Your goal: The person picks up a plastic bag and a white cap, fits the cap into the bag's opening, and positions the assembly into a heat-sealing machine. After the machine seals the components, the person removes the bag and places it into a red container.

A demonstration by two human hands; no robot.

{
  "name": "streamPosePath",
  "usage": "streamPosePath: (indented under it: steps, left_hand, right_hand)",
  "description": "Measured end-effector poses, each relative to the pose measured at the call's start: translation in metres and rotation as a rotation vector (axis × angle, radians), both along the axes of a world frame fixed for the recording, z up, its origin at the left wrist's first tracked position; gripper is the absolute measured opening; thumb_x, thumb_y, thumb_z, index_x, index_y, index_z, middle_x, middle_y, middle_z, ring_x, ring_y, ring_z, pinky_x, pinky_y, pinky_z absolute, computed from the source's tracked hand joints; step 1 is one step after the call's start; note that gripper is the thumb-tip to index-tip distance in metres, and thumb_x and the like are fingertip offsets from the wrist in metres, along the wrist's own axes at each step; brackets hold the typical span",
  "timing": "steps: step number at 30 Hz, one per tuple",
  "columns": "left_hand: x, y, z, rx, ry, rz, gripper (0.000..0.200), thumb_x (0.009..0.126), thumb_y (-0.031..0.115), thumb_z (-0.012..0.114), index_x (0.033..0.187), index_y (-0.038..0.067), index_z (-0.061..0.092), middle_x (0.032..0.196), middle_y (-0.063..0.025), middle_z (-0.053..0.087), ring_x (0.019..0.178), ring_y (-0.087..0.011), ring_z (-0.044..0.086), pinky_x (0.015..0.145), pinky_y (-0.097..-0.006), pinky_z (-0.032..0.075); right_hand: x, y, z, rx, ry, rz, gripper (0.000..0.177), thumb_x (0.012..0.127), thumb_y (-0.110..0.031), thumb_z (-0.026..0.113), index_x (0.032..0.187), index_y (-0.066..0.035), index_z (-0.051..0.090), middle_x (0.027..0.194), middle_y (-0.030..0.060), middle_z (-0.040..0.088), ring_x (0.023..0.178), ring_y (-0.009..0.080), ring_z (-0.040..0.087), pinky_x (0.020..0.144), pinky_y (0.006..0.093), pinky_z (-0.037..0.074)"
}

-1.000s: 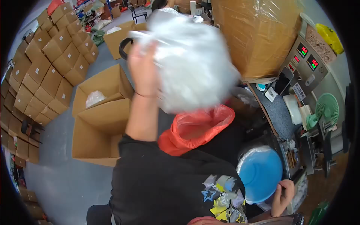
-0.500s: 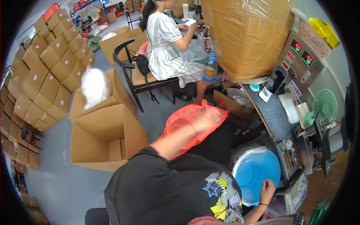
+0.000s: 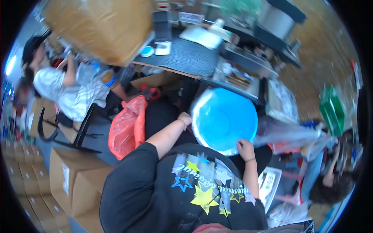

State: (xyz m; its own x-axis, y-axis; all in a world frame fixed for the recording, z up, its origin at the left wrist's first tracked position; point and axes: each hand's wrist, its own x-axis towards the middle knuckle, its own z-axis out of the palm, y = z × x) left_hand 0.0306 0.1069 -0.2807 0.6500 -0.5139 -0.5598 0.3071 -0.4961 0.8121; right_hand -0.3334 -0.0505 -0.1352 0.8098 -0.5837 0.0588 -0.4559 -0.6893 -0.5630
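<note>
A round blue basin (image 3: pixel 227 120) rests over my lap, with a whitish plastic-like sheen along its left edge. My left hand (image 3: pixel 185 119) is closed at that left edge, fingers curled and partly hidden. On the lower right side, my right hand (image 3: pixel 244 149) is closed at the rim, thumb and fingers bent together. The basin's bottom looks bare. Beside my left leg lies a crumpled red plastic bag (image 3: pixel 130 126), away from both hands.
Ahead stands a dark-topped workbench (image 3: pixel 182 56) with a metal machine (image 3: pixel 252 64). A seated co-worker (image 3: pixel 58 79) is at the left, another person (image 3: pixel 332 182) at the far right. Cardboard boxes (image 3: pixel 74 174) stand lower left. A green basket (image 3: pixel 332 108) is at right.
My view and body have turned right, so the basin now sits in front of me. My left hand has moved from the red bag to the basin's edge; my right hand stays at the rim.
</note>
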Motion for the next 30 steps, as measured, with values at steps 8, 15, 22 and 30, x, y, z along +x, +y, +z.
streamPosePath:
  steps: [8,15,22,30]
  left_hand:
    - [-0.019,0.032,0.1,0.017,-0.282,0.143,0.03,0.081,0.002,0.076,0.095,0.007,0.05,0.076,-0.0082,0.057,0.061,-0.0187,0.056,0.055,-0.0366,0.046]
    - [-0.062,0.03,0.175,-0.562,-0.024,0.061,0.028,0.087,-0.006,0.07,0.091,0.01,0.048,0.079,0.0013,0.053,0.069,-0.0051,0.048,0.061,-0.0219,0.039]
    - [-0.053,0.037,0.177,-0.486,0.063,0.113,0.024,0.1,0.025,0.064,0.098,0.004,0.052,0.091,-0.0063,0.06,0.085,-0.0162,0.062,0.078,-0.0302,0.055]
    - [-0.087,-0.001,0.164,-0.1,0.083,-0.59,0.062,0.103,0.049,0.053,0.14,-0.001,0.048,0.128,-0.0149,0.058,0.117,-0.0199,0.056,0.097,-0.0359,0.048]
  right_hand:
    - [0.021,0.011,0.019,0.22,-0.16,0.024,0.011,0.089,-0.013,0.07,0.092,-0.003,0.068,0.085,0.014,0.067,0.078,0.0302,0.066,0.07,0.0384,0.052]
    - [0.124,0.069,0.036,0.147,-0.124,0.36,0.017,0.092,-0.021,0.067,0.098,-0.005,0.069,0.096,0.0143,0.067,0.089,0.0313,0.066,0.078,0.0397,0.053]
    - [0.119,0.011,-0.024,1.166,-0.512,-0.14,0.016,0.1,-0.025,0.06,0.103,-0.01,0.062,0.083,0.0018,0.062,0.081,0.0161,0.063,0.07,0.0304,0.049]
    - [0.088,-0.012,0.035,1.39,-0.778,-0.239,0.019,0.108,-0.021,0.047,0.099,-0.008,0.057,0.088,-0.0006,0.061,0.076,0.0096,0.058,0.071,0.0262,0.047]
